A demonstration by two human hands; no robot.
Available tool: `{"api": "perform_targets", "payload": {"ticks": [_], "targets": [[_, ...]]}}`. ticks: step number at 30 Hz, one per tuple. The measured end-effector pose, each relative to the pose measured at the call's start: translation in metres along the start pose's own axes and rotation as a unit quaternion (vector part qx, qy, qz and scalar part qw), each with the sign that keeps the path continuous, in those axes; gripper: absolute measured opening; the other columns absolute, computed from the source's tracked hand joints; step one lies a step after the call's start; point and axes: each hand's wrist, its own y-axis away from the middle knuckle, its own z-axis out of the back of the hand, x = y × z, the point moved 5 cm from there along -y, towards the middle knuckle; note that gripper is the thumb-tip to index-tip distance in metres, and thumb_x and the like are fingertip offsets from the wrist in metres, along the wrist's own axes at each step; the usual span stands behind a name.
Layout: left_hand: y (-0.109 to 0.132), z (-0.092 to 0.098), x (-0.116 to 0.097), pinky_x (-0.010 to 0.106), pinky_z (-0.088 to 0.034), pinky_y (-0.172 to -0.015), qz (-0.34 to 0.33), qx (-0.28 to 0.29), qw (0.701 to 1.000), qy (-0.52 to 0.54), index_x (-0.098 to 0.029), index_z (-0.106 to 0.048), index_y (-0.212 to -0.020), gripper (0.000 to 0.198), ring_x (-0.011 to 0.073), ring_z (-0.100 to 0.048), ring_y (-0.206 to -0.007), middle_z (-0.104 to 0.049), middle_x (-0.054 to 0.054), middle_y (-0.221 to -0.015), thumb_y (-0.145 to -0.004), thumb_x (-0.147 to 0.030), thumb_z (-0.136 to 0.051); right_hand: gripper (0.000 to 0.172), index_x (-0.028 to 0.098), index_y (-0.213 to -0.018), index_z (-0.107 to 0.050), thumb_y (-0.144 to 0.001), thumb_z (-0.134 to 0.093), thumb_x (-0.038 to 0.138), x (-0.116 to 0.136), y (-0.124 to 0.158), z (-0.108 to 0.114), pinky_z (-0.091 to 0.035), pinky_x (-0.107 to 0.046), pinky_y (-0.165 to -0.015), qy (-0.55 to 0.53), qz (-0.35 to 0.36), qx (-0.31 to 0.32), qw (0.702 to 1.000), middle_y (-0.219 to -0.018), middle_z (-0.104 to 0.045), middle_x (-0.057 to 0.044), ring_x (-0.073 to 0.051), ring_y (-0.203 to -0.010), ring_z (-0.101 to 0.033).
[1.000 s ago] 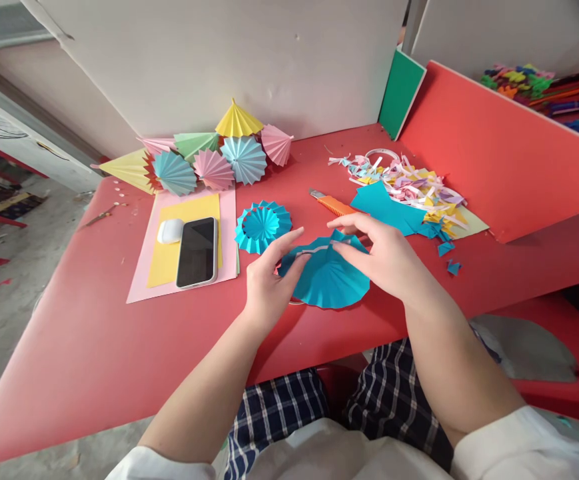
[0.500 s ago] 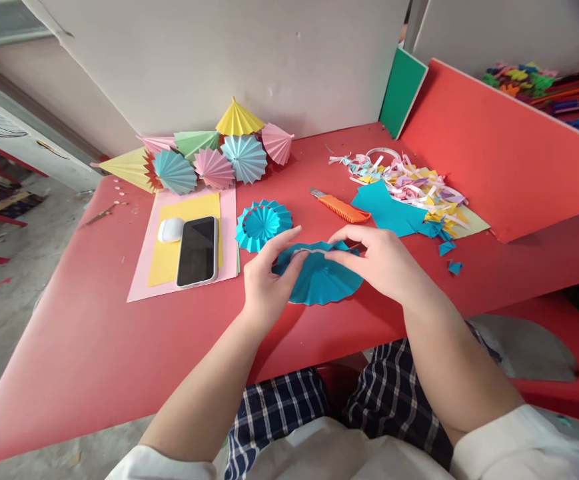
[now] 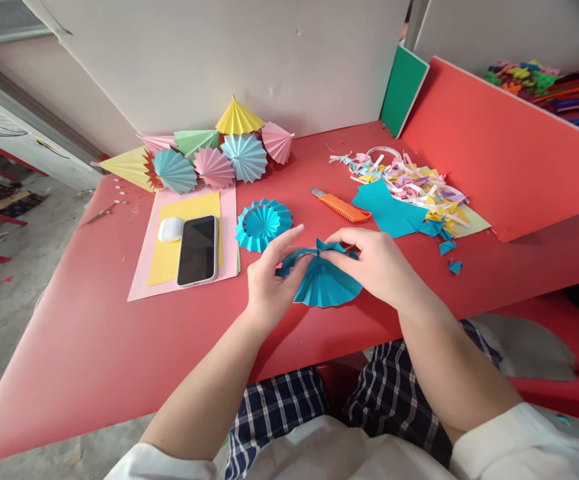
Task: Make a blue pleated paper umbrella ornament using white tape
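Note:
My left hand [image 3: 269,280] and my right hand [image 3: 374,263] both pinch a pleated blue paper fan [image 3: 326,283] above the red table [image 3: 94,333]. The fan's two top edges are drawn together between my fingertips, and its rounded edge points toward me. A finished blue pleated rosette [image 3: 262,225] lies just beyond my left hand.
A phone [image 3: 198,251] and a white earbud case [image 3: 170,229] rest on yellow and pink paper sheets [image 3: 142,273]. Several pastel paper umbrellas [image 3: 209,160] stand at the back. An orange utility knife [image 3: 342,208], a blue sheet [image 3: 386,210] and paper scraps [image 3: 414,183] lie to the right.
My hands have drawn the fan's top edges closer together, so the fan has narrowed from a wide half-circle to a tighter shape.

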Motion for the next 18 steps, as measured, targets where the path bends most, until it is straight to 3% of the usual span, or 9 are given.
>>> {"api": "perform_targets", "payload": {"ticks": [10,15,18], "targets": [[-0.0008,0.0022,0.0007,0.022,-0.053,-0.073,0.006,-0.011,1.0,-0.02,-0.026,-0.055,-0.118,0.039,0.0142,-0.066,-0.089,-0.07,0.002,-0.097,-0.08,-0.023,-0.062,0.015,0.021,-0.088,-0.064,-0.083,-0.056,0.033,-0.0032,0.0,0.0052,-0.039,-0.023,-0.055,0.019,-0.033,-0.018,0.999,-0.076,-0.066,0.0,-0.011,-0.06,-0.055],[-0.0019,0.0025,0.0007,0.024,-0.053,-0.077,0.007,-0.016,1.0,-0.021,-0.024,-0.057,-0.116,0.036,0.0147,-0.066,-0.088,-0.069,0.002,-0.094,-0.08,-0.026,-0.063,0.021,0.024,-0.1,-0.062,-0.08,-0.059,0.03,-0.0056,-0.0015,0.0079,-0.046,-0.025,-0.071,-0.019,-0.023,-0.007,1.0,-0.099,-0.067,-0.001,-0.015,-0.085,-0.06],[-0.0021,0.0012,0.0019,0.024,-0.054,-0.076,0.019,-0.008,1.0,-0.014,-0.023,-0.059,-0.114,0.035,0.015,-0.067,-0.086,-0.07,0.002,-0.093,-0.08,-0.027,-0.063,0.018,0.024,-0.097,-0.063,-0.081,-0.058,0.029,-0.0053,-0.0014,0.0053,-0.046,-0.025,-0.069,-0.029,-0.021,0.015,0.999,-0.097,-0.067,-0.001,-0.016,-0.085,-0.061]]}}
